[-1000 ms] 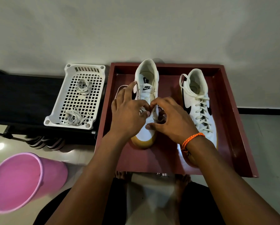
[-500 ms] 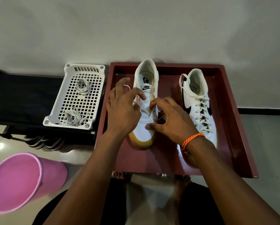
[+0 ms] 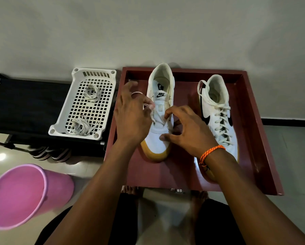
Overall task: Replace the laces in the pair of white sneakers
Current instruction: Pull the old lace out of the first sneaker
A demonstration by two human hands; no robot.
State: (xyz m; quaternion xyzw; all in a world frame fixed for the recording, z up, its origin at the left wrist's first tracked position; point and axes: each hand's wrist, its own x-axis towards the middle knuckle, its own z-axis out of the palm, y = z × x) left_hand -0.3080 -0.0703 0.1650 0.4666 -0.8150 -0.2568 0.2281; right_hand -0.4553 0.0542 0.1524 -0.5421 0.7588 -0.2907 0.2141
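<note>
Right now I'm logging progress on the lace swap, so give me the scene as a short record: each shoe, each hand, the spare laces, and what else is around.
left shoe: in the red tray, nearly unlaced, tongue bare
right shoe: same tray, fully laced
left hand: pinching a lace beside the left shoe
right hand: resting on the left shoe, fingers curled at its eyelets; grip unclear
spare laces: two bundles in the white basket
bucket: pink, lower left on the floor

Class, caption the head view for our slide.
Left hand pulls lace from the left sneaker; right hand steadies it.
</note>
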